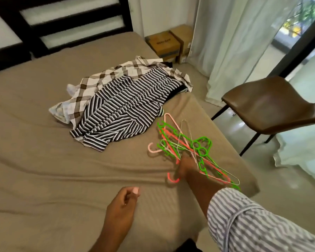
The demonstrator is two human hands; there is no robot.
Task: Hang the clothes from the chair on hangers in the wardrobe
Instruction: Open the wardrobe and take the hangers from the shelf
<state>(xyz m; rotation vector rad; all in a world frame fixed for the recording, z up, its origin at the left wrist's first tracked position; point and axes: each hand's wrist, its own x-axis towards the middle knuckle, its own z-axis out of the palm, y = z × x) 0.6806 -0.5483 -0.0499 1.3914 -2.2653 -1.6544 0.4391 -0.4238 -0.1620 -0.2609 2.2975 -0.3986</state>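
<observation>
Striped sleeve (253, 224), right arm, reaches across the bed corner.

Left hand (122, 206): hovers over the bed (44, 160), fingers loosely curled, nothing held. A pale pink patch at the fingertips is too blurred to identify. Probably idle and ready to take a hanger.

Right hand (184, 165): down among the hangers (202, 142), fingers buried in the tangle. Whether it grips one or only touches them cannot be told. Probably sorting one out of the bunch.

Hangers: green, red, pink and wire, crossed over one another near the bed's corner, just beside the clothes and within easy reach.

Clothes, one loose pile on the bed, not on the chair (265, 102):
- black-and-white striped shirt (127, 110), on top
- brown-checked shirt (116, 73), underneath, spread wider
- dark garment (176, 91), only an edge showing

Likely laid flat here so each item can be put on a hanger before going to the wardrobe, which is not in view. Nothing is on a hanger yet.

Chair: brown seat, beside the bed.

Cardboard boxes (164, 44): two on the floor by the curtain (234, 42), flaps shut, contents unseen.
</observation>
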